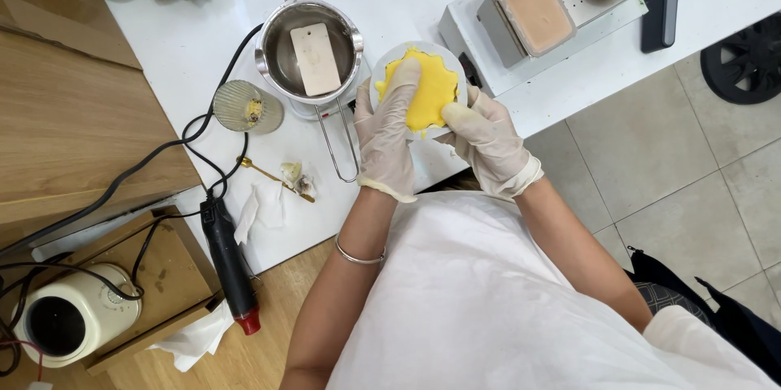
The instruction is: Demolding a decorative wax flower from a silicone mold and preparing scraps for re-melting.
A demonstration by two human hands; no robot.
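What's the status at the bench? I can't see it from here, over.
Left hand pressing on the yellow wax piece. Right hand gripping the white dish under it. Metal pot close at left, not touching.
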